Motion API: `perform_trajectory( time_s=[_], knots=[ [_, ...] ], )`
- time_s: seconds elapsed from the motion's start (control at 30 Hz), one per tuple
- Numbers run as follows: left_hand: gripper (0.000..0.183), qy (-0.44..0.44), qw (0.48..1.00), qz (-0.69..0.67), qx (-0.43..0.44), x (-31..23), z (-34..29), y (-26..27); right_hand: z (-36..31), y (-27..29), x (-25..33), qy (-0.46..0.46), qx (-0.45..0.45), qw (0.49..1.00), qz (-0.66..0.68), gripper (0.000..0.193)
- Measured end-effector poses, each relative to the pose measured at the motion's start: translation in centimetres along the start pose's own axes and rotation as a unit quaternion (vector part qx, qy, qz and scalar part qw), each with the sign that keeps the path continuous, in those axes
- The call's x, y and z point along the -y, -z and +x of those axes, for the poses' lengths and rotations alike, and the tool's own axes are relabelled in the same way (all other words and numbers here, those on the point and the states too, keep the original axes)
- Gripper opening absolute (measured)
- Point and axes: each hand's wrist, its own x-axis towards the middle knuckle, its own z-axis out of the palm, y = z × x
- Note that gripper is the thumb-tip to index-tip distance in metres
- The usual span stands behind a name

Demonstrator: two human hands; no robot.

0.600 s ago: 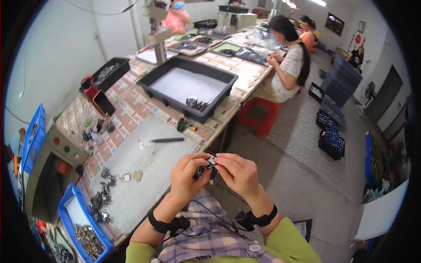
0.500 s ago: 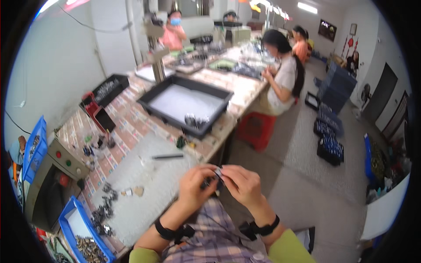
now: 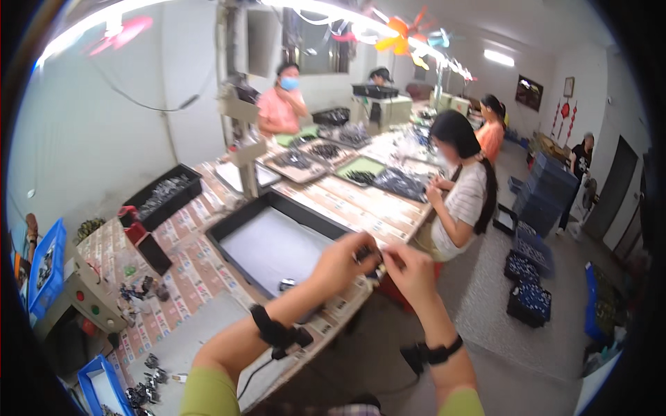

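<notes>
Both hands are raised in front of me, close together above the table's right edge. My left hand [image 3: 347, 263] is closed around a small dark part [image 3: 363, 255], mostly covered by the fingers. Thumb and fingertips of my right hand [image 3: 412, 269] are pinched right beside that part; whatever is between them is too small and blurred to name. Behind my left forearm lies a black tray [image 3: 225, 239] with a white lining and a few small shiny parts [image 3: 286, 284] in it.
A grey mat [image 3: 208, 326] covers the near table, with dark metal pieces [image 3: 146, 388] along its left. Left of it are a blue bin [image 3: 87, 378] and a box with buttons [image 3: 83, 298]. Beyond are a red phone stand [image 3: 132, 225] and a black crate [image 3: 149, 215]. A co-worker [image 3: 461, 194] sits at the right side.
My hands have lifted up and forward from near my lap, still together around the small dark part. The view has tilted up, showing more of the room and lamps.
</notes>
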Motion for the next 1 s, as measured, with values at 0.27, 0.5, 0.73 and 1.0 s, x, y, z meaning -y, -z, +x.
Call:
perform_trajectory(
  time_s=[0.27,0.5,0.73,1.0],
  knots=[
    [0.013,0.162,0.949,-0.27,0.001,6.7,14.5,-4.8,11.6,1.9,-13.2,-0.129,0.071,0.988,0.035,0.009],
    [0.016,0.194,0.937,-0.28,-0.07,8.5,20.2,-3.9,18.2,0.2,-17.4,-0.099,0.108,0.986,0.082,0.012],
    [0.017,0.181,0.959,-0.19,-0.105,14.0,24.7,-0.2,25.5,-5.9,-20.3,-0.049,0.188,0.977,0.084,0.012],
    [0.021,0.205,0.961,-0.15,-0.106,22.2,30.7,3.3,34.3,-12.9,-25.0,0.018,0.274,0.961,0.038,0.014]
  ],
)
